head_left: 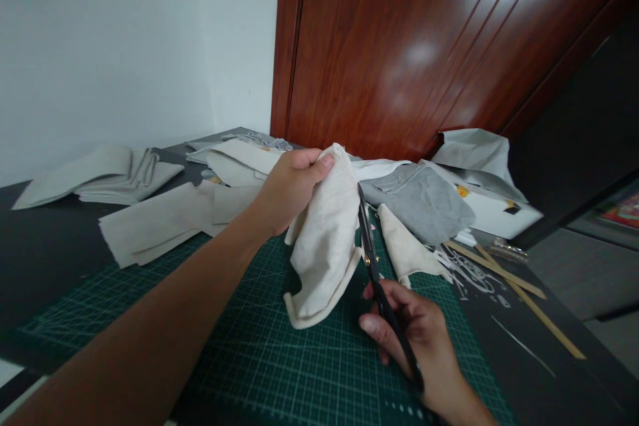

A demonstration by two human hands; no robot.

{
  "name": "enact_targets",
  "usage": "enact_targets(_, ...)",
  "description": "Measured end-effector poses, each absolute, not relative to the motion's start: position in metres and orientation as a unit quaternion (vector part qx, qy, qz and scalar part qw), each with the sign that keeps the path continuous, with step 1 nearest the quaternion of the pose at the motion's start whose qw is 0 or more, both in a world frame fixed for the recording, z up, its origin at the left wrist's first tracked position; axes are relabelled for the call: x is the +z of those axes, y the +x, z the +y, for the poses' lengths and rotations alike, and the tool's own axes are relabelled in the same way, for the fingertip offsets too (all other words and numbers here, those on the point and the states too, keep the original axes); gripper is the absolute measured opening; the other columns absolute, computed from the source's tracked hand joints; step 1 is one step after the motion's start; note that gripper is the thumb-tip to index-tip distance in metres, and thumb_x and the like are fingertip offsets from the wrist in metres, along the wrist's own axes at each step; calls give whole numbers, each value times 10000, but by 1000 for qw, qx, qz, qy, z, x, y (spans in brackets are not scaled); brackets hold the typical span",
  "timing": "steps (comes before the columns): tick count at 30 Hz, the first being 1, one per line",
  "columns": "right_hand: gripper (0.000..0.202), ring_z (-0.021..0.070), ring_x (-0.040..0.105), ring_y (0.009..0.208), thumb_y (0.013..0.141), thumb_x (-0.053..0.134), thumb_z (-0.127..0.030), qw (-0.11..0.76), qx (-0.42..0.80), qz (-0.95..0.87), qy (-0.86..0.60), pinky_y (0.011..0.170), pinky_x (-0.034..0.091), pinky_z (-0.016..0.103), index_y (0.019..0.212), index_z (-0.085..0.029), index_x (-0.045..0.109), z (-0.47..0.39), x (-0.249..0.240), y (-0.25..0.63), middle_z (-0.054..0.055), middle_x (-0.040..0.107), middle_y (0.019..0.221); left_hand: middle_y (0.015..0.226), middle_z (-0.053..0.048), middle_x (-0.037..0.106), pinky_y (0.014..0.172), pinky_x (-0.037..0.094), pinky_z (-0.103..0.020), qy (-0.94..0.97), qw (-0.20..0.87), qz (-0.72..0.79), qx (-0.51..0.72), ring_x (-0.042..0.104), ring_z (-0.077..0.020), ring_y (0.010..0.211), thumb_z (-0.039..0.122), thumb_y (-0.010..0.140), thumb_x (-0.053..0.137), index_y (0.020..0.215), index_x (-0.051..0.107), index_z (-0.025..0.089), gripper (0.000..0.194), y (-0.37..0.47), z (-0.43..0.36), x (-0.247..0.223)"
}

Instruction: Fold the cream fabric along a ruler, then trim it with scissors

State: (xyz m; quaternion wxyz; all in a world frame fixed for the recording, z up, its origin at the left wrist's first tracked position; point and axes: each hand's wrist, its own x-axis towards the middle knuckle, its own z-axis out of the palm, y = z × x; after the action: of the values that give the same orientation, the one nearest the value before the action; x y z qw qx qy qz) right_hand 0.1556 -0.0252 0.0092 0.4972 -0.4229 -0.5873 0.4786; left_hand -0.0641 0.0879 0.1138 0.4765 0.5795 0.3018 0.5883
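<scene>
My left hand [297,183] pinches the top of a cream sewn fabric piece [327,236] and holds it up above the green cutting mat [259,359]. A corded or rolled strip runs along the lower edge of the cloth. In my right hand [412,329] are black scissors [372,266], their blades pointing up and away beside the right edge of the cloth. Whether the blades touch the fabric I cannot tell. Another cream fabric piece [407,243] lies on the mat just right of the scissors.
Folded pale cloth [114,176] and flat fabric pieces [154,223] lie at the left. Grey fabric [419,203] and a white box [499,213] stand at the back right. Wooden strips [529,313] and white cord scraps [472,269] lie right of the mat. A brown door [389,46] rises behind.
</scene>
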Motion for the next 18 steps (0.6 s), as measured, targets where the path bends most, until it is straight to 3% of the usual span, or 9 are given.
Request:
enact_targets(4,356,40,459,382,662,1025,-256,494,481,-593,-416,365,422,91,918,-238,778,-26,7,156,-102,580,551,736,-14,692,587,483,-255,557,571,279,535,635,-144,632,262,765,830,798,705,154,168,-66,81,118)
enact_targets(7,368,43,465,393,653,1031,-259,493,482,-594,-415,369,424,92,921,-240,779,-27,7,156,-100,580,560,799,-33,740,644,542,-279,555,591,276,516,695,-172,687,147,639,880,844,725,134,257,-68,78,120)
enact_targets(14,394,64,460,410,676,1024,-320,483,485,-609,-402,373,431,134,962,-240,765,-27,8,156,-91,589,583,798,-6,739,675,586,-295,536,605,276,521,701,-161,681,37,581,882,879,682,142,374,-67,73,125)
enact_targets(18,356,76,463,454,750,976,-375,478,466,-631,-396,415,391,155,1001,-245,759,-27,3,160,-85,566,615,828,-8,747,679,596,-298,548,604,274,510,711,-169,709,12,576,884,951,680,143,447,-67,72,126)
